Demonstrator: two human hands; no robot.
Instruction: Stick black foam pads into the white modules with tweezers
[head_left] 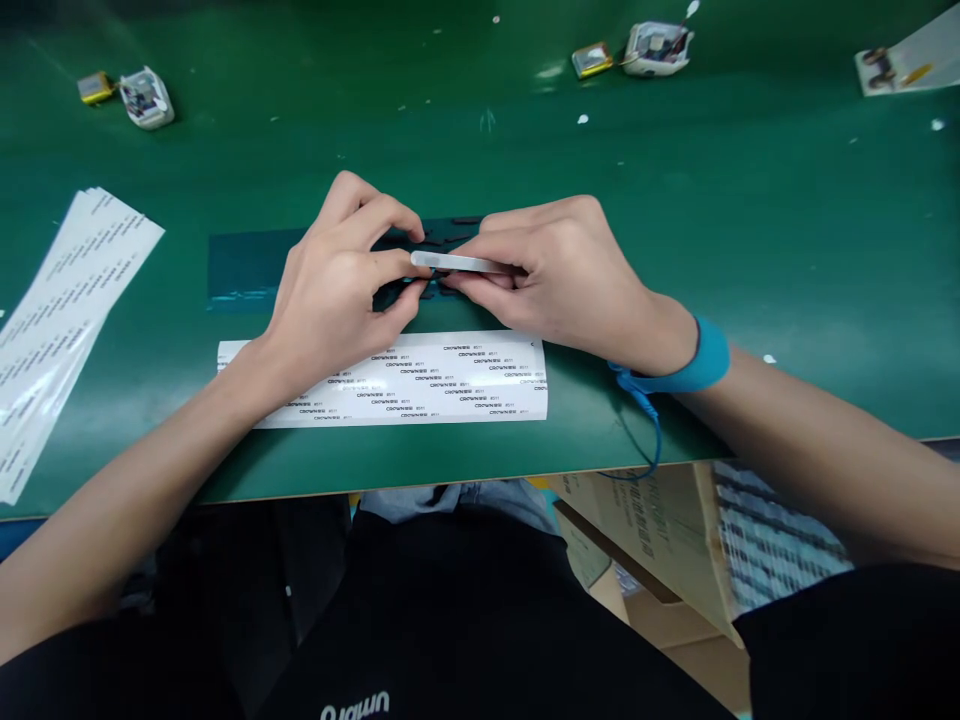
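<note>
A dark blue translucent film strip lies on the green table with several small black pieces on its right part. My left hand is over the film, thumb and index finger closed together near its lower edge; what they pinch is hidden. My right hand grips silvery tweezers, their rounded end pointing left. Its thumb and fingertips also come together at the film, almost touching my left fingertips. Just below both hands lies a white printed backing sheet, partly under my left wrist.
White printed strips are stacked at the left. Two white device housings with wired batteries lie at the back. A blue wrist strap trails a cord over the table's front edge. Cardboard boxes stand below right.
</note>
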